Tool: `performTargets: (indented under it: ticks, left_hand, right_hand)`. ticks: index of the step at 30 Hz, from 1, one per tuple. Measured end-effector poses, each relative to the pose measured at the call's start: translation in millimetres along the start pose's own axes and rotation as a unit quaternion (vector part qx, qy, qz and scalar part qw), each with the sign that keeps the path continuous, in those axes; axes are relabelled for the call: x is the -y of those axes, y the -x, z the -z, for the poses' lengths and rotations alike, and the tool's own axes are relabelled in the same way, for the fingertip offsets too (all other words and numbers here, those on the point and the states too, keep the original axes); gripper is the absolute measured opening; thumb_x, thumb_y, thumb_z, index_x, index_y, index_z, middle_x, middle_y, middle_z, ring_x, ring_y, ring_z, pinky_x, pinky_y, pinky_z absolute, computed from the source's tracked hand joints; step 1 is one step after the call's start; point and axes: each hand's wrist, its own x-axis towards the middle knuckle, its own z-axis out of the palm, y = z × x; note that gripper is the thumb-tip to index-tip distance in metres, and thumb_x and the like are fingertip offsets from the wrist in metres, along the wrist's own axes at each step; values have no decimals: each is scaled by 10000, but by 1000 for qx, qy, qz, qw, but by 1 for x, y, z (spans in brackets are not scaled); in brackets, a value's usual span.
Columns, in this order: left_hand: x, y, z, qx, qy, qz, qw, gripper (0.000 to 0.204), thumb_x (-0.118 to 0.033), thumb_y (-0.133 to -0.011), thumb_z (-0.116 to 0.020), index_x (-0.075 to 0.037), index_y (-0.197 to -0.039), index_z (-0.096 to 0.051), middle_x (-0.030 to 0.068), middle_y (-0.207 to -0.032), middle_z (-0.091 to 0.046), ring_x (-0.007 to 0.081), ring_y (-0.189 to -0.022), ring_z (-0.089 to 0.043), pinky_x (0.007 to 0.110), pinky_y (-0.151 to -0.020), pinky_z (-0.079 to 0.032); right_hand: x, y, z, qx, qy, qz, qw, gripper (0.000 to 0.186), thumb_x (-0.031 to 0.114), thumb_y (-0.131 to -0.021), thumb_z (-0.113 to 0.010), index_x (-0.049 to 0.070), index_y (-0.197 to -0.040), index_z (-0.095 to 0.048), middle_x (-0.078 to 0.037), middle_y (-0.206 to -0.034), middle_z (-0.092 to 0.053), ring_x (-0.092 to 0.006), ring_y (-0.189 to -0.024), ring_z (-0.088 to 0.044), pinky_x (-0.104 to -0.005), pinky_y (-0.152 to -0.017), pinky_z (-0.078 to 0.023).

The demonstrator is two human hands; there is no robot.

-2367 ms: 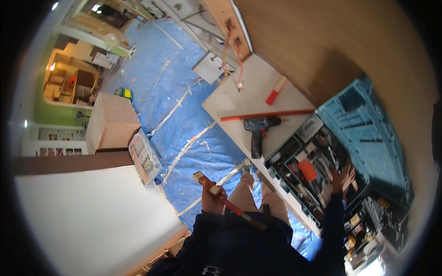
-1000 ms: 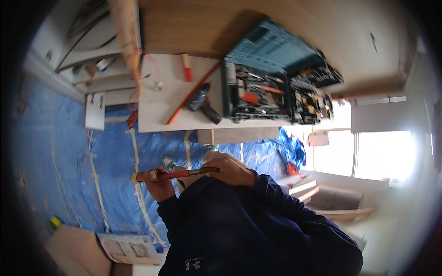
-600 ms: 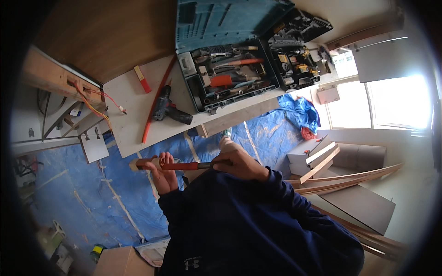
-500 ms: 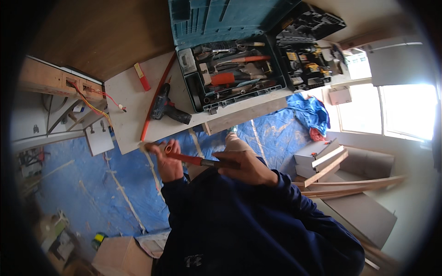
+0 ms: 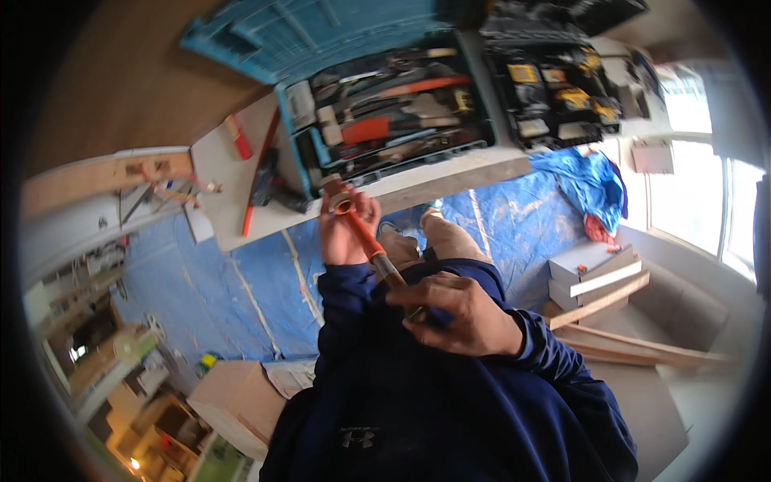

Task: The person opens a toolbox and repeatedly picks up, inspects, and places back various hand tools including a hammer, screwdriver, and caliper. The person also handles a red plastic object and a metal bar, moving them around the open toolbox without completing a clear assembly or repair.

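A short red pipe-like piece (image 5: 365,234) slants between my two hands, with an orange ring-shaped end and a silvery section lower down. My left hand (image 5: 344,239) is closed behind its upper end, below the front edge of the bench. A brown, blurred piece (image 5: 332,186) stands out above those fingers; its kind is unclear. My right hand (image 5: 474,315) grips the lower end in front of my dark blue top, and a brassy tip shows under the fingers. On the bench beyond lies an open teal toolbox (image 5: 283,132) full of hand tools.
A cordless drill (image 5: 277,193), a long red pipe (image 5: 247,218) and a red-and-white object (image 5: 239,138) lie left of the toolbox. At right are a black case (image 5: 502,100) and stacked boards (image 5: 598,297). Blue sheeting (image 5: 241,289) covers the floor; a cardboard box (image 5: 233,398) stands lower left.
The view has swung. Both hands still hold the red piece, which has turned from nearly level to a steep slant. My left hand appears higher and further right, nearer the toolbox.
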Motion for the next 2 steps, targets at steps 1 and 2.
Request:
performTargets:
  ticks: [1, 2]
  left_hand:
    - [1, -3, -6, 14, 11, 47, 999, 420, -445, -974, -557, -44, -1085, -613, 57, -971, -639, 214, -877, -550, 389, -828, -462]
    - [34, -17, -6, 26, 31, 77, 996, 420, -445, -974, -557, -44, -1085, -613, 57, -971, -639, 214, -877, -550, 389, -828, -462]
  right_hand:
    - [-4, 15, 7, -34, -5, -50, 998, 549, 26, -825, -742, 26, -1334, -537, -108, -947, -685, -236, -836, -685, -345, -791, -537]
    - [-10, 28, 10, -67, -2, -104, 992, 668, 56, -826, -756, 23, -1419, -449, -111, -979, -697, -235, -873, -694, -339, -835, -533]
